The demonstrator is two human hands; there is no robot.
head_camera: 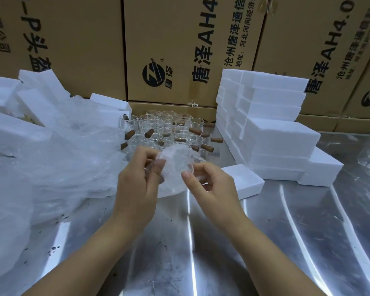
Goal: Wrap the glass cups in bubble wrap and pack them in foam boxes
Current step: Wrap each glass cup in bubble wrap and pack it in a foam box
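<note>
Forearms reach in over the steel table (222,242). The left hand (137,184) pinches the bubble wrap (171,157), and the right hand (209,184) curls round the rim of the cup (189,170) half-swaddled in it, held in the air just in front of the bare cups (169,129). The slick film could probably let the glass slide out onto the steel or those cups. An open foam box (241,182) lies just right.

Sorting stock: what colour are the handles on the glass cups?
Brown handles on the glass cups, clearest in the head view.
</note>
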